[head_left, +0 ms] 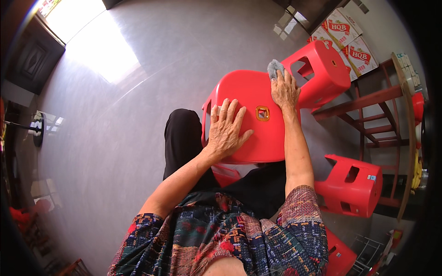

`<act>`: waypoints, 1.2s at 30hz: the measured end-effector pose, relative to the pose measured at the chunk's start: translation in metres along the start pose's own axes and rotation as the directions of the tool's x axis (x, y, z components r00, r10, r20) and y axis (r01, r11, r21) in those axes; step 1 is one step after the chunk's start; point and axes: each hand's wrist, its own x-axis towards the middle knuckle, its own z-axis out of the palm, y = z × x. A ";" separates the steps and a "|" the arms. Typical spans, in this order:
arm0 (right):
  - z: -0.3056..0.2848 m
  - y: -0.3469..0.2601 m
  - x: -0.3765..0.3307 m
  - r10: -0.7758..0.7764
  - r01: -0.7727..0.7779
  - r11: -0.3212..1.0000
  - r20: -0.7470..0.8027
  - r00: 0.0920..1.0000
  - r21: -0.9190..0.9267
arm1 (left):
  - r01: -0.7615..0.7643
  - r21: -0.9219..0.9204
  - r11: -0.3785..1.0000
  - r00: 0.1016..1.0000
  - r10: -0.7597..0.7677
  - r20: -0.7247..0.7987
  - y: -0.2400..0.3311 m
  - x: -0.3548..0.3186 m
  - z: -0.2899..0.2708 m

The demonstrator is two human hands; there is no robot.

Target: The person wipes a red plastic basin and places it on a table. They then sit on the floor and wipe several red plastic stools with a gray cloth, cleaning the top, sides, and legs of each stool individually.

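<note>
A red plastic stool (248,145) stands upright in front of me, between my knees. Its seat has a small hole with a gold-coloured rim. My left hand (225,131) lies flat on the left part of the seat, fingers spread, holding nothing. At the far right edge of the seat, my right hand (285,92) presses a crumpled grey cloth (275,68) under its fingertips. The cloth sticks out past the fingers. Just beyond this hand, a second red stool (329,69) lies tipped on its side, close to the first one.
More red stools (352,186) lie on their sides at my right, another one (338,253) at the lower right. A wooden-framed table (368,101) stands along the right. White and red cartons (361,55) are stacked at the far right. Shiny grey floor (115,133) spreads out on the left.
</note>
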 end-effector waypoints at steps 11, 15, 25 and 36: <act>-0.098 -0.059 -0.201 -0.251 0.246 0.925 -0.023 0.968 0.291 | -0.014 0.049 0.999 1.000 0.014 0.001 0.004 0.001 0.002; -0.084 -0.030 -0.230 -0.025 0.048 0.968 -0.096 0.995 0.245 | -0.096 0.135 0.986 0.995 0.092 0.032 0.004 0.000 0.002; 0.075 0.086 -0.223 0.654 -0.399 -0.427 0.582 0.483 0.811 | -0.104 0.139 0.985 0.993 0.094 0.074 0.016 0.005 0.001; 0.006 0.008 -0.233 0.802 -0.233 -0.297 0.375 0.465 0.926 | -0.083 0.156 0.984 0.988 0.061 0.142 0.014 0.006 0.001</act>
